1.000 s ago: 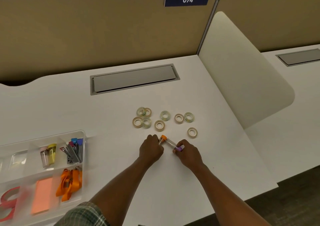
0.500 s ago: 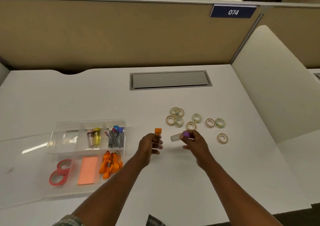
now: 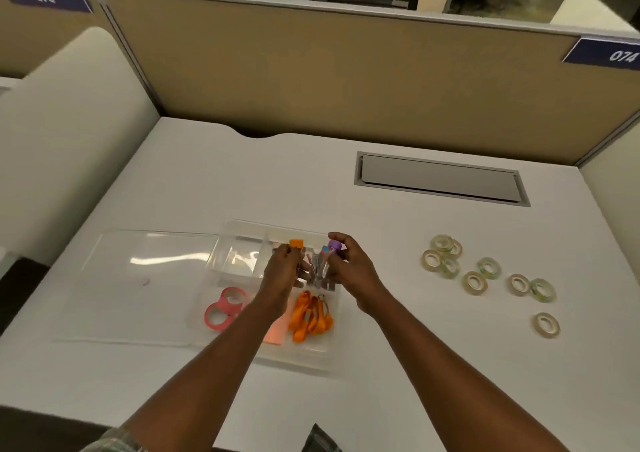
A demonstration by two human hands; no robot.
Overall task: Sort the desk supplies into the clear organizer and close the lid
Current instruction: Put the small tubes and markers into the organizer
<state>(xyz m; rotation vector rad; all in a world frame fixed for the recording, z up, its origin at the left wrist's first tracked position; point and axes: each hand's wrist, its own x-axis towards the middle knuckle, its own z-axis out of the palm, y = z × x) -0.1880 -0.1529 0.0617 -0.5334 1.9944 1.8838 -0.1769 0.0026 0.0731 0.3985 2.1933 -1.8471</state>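
my left hand [image 3: 282,273] curls fingers [image 3: 281,252] round an orange-capped tube [image 3: 296,243]. my right hand [image 3: 349,268] pinches a purple-capped tube [image 3: 335,244], both over the clear organizer [image 3: 242,229].

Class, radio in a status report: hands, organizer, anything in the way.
Left hand grips orange-capped tube, right hand grips purple-capped tube, both over clear organizer. Lid open, flat at left. Tape rolls loose on desk, right; nothing blocking.

The left hand [image 3: 282,271] covers the orange-capped tube [image 3: 296,243] below its cap, and the right hand [image 3: 349,268] hides the body of the purple-capped tube [image 3: 335,244]. The left forearm crosses the orange note pad [image 3: 275,335] in the clear organizer [image 3: 311,365], leaving one corner showing. The small items [image 3: 319,271] between the hands are too blurred to name. The picture's right edge cuts the 074 sign [image 3: 609,54].
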